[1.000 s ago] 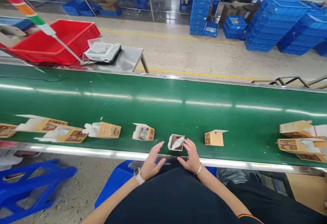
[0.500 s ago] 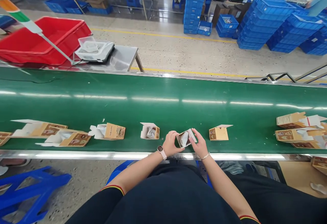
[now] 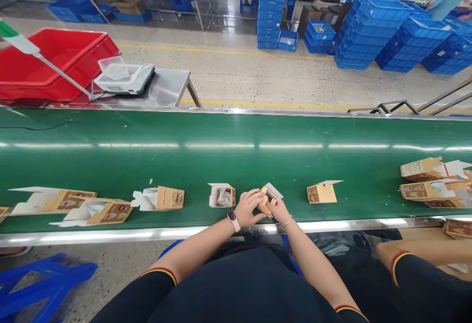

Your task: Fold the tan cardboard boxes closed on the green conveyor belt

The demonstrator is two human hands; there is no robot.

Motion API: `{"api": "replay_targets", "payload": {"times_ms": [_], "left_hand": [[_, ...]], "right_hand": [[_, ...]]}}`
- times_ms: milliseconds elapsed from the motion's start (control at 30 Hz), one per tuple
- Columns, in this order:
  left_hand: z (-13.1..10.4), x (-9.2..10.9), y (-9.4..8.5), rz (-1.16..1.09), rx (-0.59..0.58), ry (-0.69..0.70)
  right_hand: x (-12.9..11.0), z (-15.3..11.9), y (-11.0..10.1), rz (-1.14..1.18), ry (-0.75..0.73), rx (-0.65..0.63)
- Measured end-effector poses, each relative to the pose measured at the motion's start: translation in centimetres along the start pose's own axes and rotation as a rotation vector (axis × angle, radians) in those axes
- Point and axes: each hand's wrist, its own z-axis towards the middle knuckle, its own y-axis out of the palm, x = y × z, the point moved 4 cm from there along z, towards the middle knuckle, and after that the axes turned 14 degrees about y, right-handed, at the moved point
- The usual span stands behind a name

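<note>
Over the near side of the conveyor, a small tan carton (image 3: pixel 264 206) sits between my two hands. Its white-lined lid flap (image 3: pixel 274 190) stands up at the far side, and tan side flaps lean over the opening. My left hand (image 3: pixel 248 208), with a watch on the wrist, grips the carton's left side, fingers across a flap. At the carton's right, my right hand (image 3: pixel 279 212) is closed against it, fingertips at the flaps and partly hidden. An open carton (image 3: pixel 233 197) with whitish wrapping inside lies just left. Another carton (image 3: pixel 322 193), its lid flap raised, stands to the right.
The green conveyor belt (image 3: pixel 206 129) runs across. More open cartons lie left (image 3: pixel 170 198) and far right (image 3: pixel 420 168). Beyond stand a red tub (image 3: pixel 70 60), a scale (image 3: pixel 127 79) and stacked blue crates (image 3: pixel 372 28). A co-worker's arm (image 3: pixel 424 252) is at lower right.
The carton in my hands has turned, and its tan flaps now lean over the opening where white wrapping showed before. My left fingers have moved across the top. A co-worker's arm has appeared at right.
</note>
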Motion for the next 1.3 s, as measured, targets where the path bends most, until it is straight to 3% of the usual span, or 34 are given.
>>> {"api": "replay_targets", "payload": {"times_ms": [100,267,400,533,633,700,833,933,1033,1300], "left_hand": [[1.1,-0.3,0.2,0.061,-0.104,-0.034],[1.3,-0.4,0.6,0.03,-0.176,-0.058],[1.4,-0.8,1.3,-0.033,-0.15,-0.108],[2.3,-0.8,2.4,-0.11,-0.17,-0.112],[2.7,-0.8,3.0,-0.173,-0.098,-0.181],[2.6,-1.1,3.4,-0.219,0.022,-0.29],[2.3,-2.6,5.2,-0.436,0.247,-0.641],[2.6,-3.1,7.3,-0.726,0.189,-0.828],[3.1,-2.9,8.5,-0.873,0.115,-0.909],[4.1,-1.6,9.3,-0.84,0.116,-0.88]], "right_hand": [[-0.7,0.1,-0.9,-0.05,-0.026,-0.002],[0.0,-3.7,-3.4,-0.155,-0.298,0.491],[0.7,-6.0,-2.4,-0.533,-0.492,0.477],[0.0,-5.4,-2.8,-0.657,-0.415,0.566],[-0.5,-4.4,-3.5,-0.496,-0.361,0.608],[-0.1,-3.9,-3.9,-0.296,-0.288,0.657],[2.1,-2.9,-4.1,0.081,-0.025,0.725],[2.8,-2.2,-3.9,0.161,0.042,0.71],[2.8,-1.7,-4.0,0.178,0.065,0.7],[2.5,-2.1,-5.6,0.161,0.106,0.773]]}}
